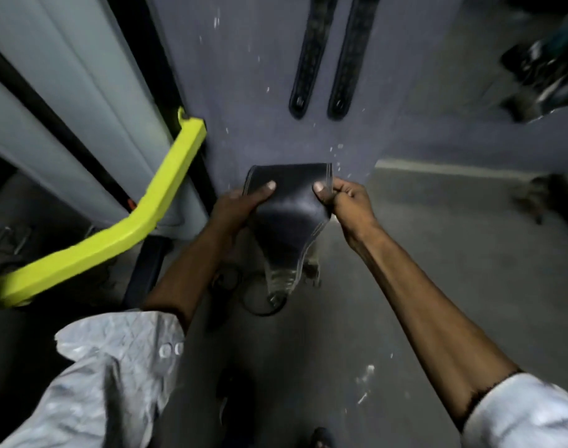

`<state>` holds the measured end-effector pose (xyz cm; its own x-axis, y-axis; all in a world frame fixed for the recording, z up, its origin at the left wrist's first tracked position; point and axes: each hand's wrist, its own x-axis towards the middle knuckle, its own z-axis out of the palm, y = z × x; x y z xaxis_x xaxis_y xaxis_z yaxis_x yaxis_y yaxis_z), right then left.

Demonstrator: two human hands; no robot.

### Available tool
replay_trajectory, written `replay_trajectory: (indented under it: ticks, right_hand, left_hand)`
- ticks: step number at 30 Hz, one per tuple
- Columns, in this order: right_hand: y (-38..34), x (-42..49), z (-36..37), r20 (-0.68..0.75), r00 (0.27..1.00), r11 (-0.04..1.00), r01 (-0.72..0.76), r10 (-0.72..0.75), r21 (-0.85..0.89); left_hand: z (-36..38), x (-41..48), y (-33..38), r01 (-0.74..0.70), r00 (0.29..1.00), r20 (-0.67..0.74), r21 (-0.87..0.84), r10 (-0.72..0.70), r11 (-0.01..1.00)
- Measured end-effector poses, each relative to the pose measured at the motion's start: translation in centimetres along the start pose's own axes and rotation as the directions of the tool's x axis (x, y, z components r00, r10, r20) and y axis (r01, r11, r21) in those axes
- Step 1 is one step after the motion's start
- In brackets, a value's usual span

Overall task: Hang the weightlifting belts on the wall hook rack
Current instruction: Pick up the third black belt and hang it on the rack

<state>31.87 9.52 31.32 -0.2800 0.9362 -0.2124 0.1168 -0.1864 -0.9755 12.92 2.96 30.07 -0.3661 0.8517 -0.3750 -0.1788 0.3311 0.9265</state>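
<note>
**Both hands held a black belt below two hung straps**

A wide black leather weightlifting belt with pale stitched edges (289,202) was held out in front of the person, close to the blue-grey wall (244,92). Its broad back panel was turned up toward the camera, and its narrow end drooped toward the grey floor (437,270), where the tip blurred and the buckle could not be made out clearly.

The left hand (236,205) gripped the belt's left edge, thumb pressed flat on the upper face of the leather and the other fingers hidden beneath it. The right hand (344,197) pinched the belt's right edge, thumb on top and fingers curled around the stitched border. Both forearms were bare, with crumpled white shirt sleeves (114,383) pushed back near the elbows.

Higher on the wall, directly above the held belt, two narrow black straps (332,59) hung side by side and apart from each other, their rounded lower ends well clear of the hands. What they hung from lay beyond the top edge of the view.

To the left, a bright yellow-green bent metal bar (140,218) ran diagonally in front of pale grey panels (66,92). Dark, blurred equipment (541,66) sat at the far right.
</note>
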Motion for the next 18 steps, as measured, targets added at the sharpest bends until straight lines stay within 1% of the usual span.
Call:
replay_trajectory:
  ticks: [2, 4, 7, 9, 11, 13, 14, 15, 16, 17, 18]
  right_hand:
    - [-5.6, -2.8, -1.9, 0.02, 0.998, 0.998, 0.06, -0.06, 0.009]
    - [-11.2, -5.6, -3.6, 0.035, 0.989, 0.99, 0.14, -0.141, 0.023]
    - [-19.4, -10.1, -5.6, 0.025, 0.961, 0.961, 0.276, -0.276, 0.033]
    - [-24.3, -12.8, -6.6, 0.021, 0.931, 0.931, 0.365, -0.365, 0.031]
    - [-29.6, -16.3, -7.6, 0.024, 0.892, 0.892, 0.452, -0.452, 0.012]
    - [-34.6, -19.7, -8.4, 0.028, 0.845, 0.845, 0.535, -0.534, -0.028]
    - [-36.8, -21.3, -8.7, 0.032, 0.818, 0.816, 0.574, -0.574, -0.059]
    - [-38.8, -23.0, -9.0, 0.037, 0.787, 0.783, 0.616, -0.616, -0.087]
    - [-40.6, -24.6, -9.2, 0.038, 0.754, 0.747, 0.656, -0.656, -0.107]
    - [-42.2, -26.2, -9.3, 0.041, 0.724, 0.716, 0.688, -0.689, -0.117]
    - [-43.7, -27.7, -9.4, 0.052, 0.694, 0.686, 0.718, -0.718, -0.117]
  left_hand:
    - [1.4, -4.2, 4.6, -0.052, 0.999, 0.014, -0.059, 0.053, 0.997]
    - [2.5, -8.6, 8.8, -0.119, 0.989, 0.083, -0.088, 0.126, 0.989]
    - [3.6, -14.9, 13.7, -0.254, 0.955, 0.14, -0.071, 0.262, 0.965]
    - [4.3, -18.8, 15.9, -0.331, 0.928, 0.176, -0.024, 0.33, 0.943]
    - [4.6, -22.5, 18.3, -0.376, 0.905, 0.22, 0.012, 0.364, 0.927]
    - [4.3, -25.7, 21.7, -0.413, 0.87, 0.314, 0.041, 0.381, 0.91]
    - [4.0, -27.2, 23.8, -0.429, 0.845, 0.365, 0.025, 0.392, 0.903]
    - [3.7, -28.8, 26.1, -0.433, 0.815, 0.406, -0.048, 0.413, 0.9]
    - [3.5, -30.3, 28.7, -0.402, 0.789, 0.436, -0.166, 0.433, 0.9]
    - [3.4, -31.7, 31.4, -0.35, 0.774, 0.445, -0.292, 0.45, 0.89]
    - [3.5, -33.3, 34.3, -0.303, 0.775, 0.43, -0.39, 0.464, 0.869]
